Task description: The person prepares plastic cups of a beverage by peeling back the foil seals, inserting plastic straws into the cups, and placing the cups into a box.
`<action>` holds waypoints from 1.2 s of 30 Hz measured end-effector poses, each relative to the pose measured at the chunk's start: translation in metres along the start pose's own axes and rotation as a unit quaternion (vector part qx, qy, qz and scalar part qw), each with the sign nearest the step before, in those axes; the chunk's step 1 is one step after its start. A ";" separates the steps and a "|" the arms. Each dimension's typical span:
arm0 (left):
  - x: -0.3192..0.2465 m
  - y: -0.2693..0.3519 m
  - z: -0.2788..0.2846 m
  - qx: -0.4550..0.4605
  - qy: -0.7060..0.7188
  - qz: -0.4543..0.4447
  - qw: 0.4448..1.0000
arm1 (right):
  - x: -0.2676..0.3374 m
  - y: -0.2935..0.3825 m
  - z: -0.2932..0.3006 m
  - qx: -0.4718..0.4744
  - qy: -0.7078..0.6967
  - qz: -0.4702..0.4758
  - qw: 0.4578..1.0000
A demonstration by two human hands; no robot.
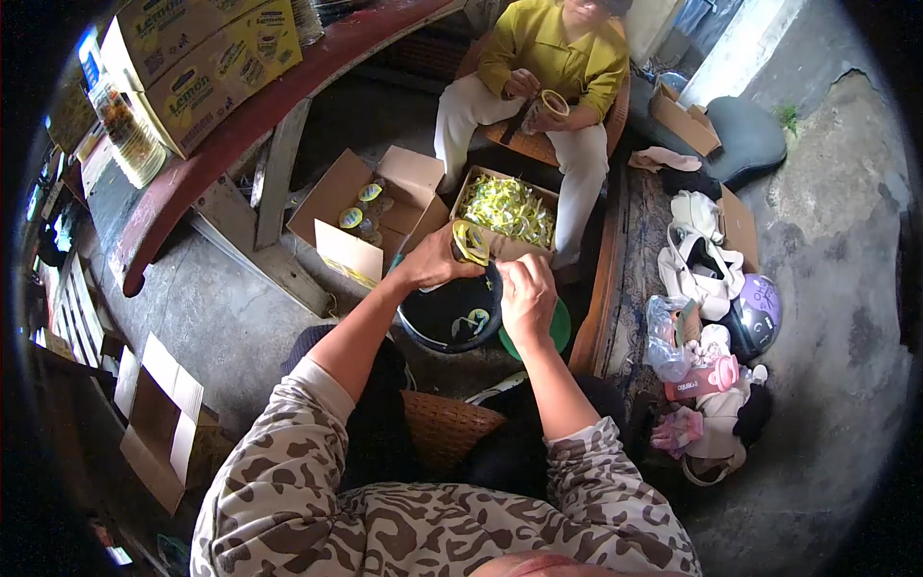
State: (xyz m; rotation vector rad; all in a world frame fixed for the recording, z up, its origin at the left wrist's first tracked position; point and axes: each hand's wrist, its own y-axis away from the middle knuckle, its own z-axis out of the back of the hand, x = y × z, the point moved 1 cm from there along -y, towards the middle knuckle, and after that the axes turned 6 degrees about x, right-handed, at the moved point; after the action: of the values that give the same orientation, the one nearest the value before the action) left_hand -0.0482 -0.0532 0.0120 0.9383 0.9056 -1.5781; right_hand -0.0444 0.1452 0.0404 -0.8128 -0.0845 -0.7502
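Observation:
My left hand (437, 261) holds a plastic cup with a yellow printed rim or label (471, 243) above a dark round basin (447, 317). Close to the cup's right side, my right hand (528, 292) has its fingers bent together; whether something small is between them I cannot tell. A piece with a printed label (472, 322) lies in the basin. Beyond it, a cardboard box (497, 241) is filled with yellow and silvery strips (510, 209). To its left an open carton (328, 195) holds several clear cups with yellow labels (351, 217).
A person in a yellow shirt (555, 50) sits opposite, holding a cup. A red-edged table (216, 141) with printed cartons (216, 65) stands at the left. A green basin (559, 328) is at the right, beside a wooden edge (602, 288). Bags and a helmet (755, 314) lie farther right.

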 end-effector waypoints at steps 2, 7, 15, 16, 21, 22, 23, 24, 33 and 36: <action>-0.001 0.002 0.000 -0.010 -0.002 -0.028 1.000 | 0.003 0.002 -0.002 0.006 0.028 0.016 0.999; -0.008 0.007 -0.004 0.104 0.178 0.044 0.978 | 0.006 0.004 -0.008 0.008 0.041 0.030 0.999; -0.014 0.007 0.004 0.084 0.197 0.065 0.975 | 0.006 -0.001 0.004 0.000 0.034 0.034 0.999; -0.019 0.010 0.001 0.102 0.198 0.078 0.972 | 0.004 0.004 0.000 0.004 0.044 0.049 0.998; -0.023 0.007 0.000 0.125 0.169 0.055 0.976 | 0.002 0.005 -0.009 -0.002 -0.026 -0.027 0.999; -0.022 0.007 -0.001 0.098 0.199 0.066 0.973 | 0.001 0.004 -0.012 -0.003 -0.058 -0.079 0.995; -0.023 0.007 -0.002 0.069 0.229 0.078 0.968 | -0.001 0.001 -0.011 -0.008 -0.086 -0.110 0.990; -0.028 0.007 0.001 0.064 0.202 0.073 0.974 | -0.003 0.000 -0.011 -0.006 -0.100 -0.119 0.988; -0.009 0.002 0.003 -0.001 0.028 0.039 0.999 | 0.003 -0.001 -0.002 0.001 -0.018 -0.029 0.999; -0.024 0.006 0.000 -0.050 -0.056 -0.018 0.997 | 0.002 0.002 -0.005 0.011 0.027 0.007 1.000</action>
State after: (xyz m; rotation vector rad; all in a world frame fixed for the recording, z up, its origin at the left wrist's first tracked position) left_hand -0.0391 -0.0450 0.0335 0.7591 0.9178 -1.5857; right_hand -0.0425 0.1418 0.0361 -0.7712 -0.0391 -0.7568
